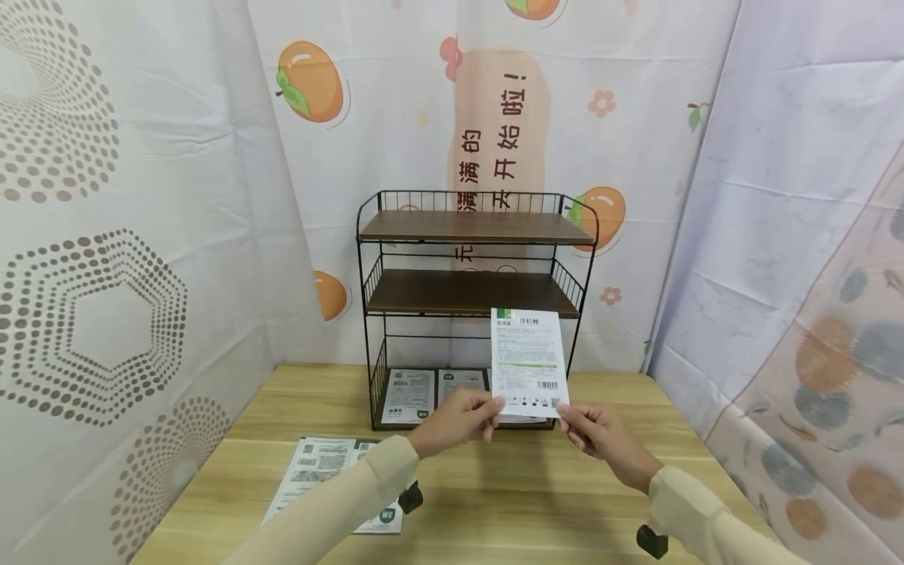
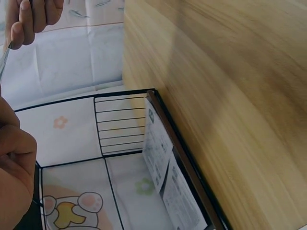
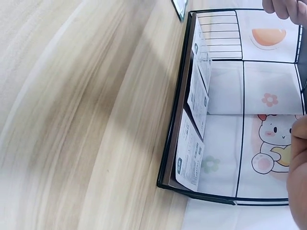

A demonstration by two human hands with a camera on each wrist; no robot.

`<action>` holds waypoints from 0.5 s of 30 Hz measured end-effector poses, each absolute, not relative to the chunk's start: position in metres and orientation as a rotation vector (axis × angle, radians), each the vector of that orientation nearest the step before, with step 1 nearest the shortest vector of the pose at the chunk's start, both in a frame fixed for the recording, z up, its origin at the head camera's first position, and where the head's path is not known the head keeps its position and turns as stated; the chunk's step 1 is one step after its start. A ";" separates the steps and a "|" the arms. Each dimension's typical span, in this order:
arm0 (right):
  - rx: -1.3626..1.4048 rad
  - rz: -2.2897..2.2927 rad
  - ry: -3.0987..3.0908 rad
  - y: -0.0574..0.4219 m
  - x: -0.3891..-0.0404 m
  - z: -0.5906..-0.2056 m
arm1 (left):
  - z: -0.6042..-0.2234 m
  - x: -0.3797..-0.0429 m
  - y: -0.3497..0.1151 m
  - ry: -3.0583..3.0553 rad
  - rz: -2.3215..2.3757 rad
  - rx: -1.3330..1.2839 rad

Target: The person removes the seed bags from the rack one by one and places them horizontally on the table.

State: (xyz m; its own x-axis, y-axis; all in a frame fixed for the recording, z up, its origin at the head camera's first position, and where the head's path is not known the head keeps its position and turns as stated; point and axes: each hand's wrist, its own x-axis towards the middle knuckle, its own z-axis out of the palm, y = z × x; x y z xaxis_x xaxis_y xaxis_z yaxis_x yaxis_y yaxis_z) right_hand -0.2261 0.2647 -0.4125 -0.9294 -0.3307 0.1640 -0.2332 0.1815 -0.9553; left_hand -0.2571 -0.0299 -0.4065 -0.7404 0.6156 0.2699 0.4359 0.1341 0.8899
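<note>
A flat white printed packet (image 1: 530, 357), with a green logo at its top left and a barcode near its lower edge, is held up in front of the black wire rack. My left hand (image 1: 457, 420) pinches its lower left corner. At the lower right corner, the thumb and fingers of my right hand (image 1: 603, 439) pinch it too. Behind it, three similar packets lie side by side on the rack's bottom shelf, the left packet (image 1: 408, 396) in full view and the right one mostly covered. The right wrist view shows those packets (image 3: 191, 153) along the shelf.
The rack has a brown top shelf (image 1: 473, 225) and a brown middle shelf (image 1: 466, 292) with wire rails. More printed packets (image 1: 311, 471) lie on the wooden table (image 1: 494, 510) at the left, partly under my left sleeve. Patterned curtains (image 1: 410, 94) enclose the back and sides.
</note>
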 end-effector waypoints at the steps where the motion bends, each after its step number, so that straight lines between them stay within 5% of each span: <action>1: -0.570 -1.867 2.348 0.265 -0.225 -0.414 | -0.407 -0.256 -0.031 2.239 1.663 1.044; 15: -0.702 -1.753 2.268 0.261 -0.218 -0.425 | -0.423 -0.250 -0.043 2.171 1.648 1.038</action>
State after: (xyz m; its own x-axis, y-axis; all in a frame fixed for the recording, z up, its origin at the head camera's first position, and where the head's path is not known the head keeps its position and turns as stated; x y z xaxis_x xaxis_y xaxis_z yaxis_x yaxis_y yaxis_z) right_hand -0.2179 0.2612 -0.4247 -0.8697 -0.4749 0.1346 -0.2498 0.1883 -0.9498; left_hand -0.2501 -0.0427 -0.4235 -0.7248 0.6491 0.2308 0.3969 0.1196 0.9100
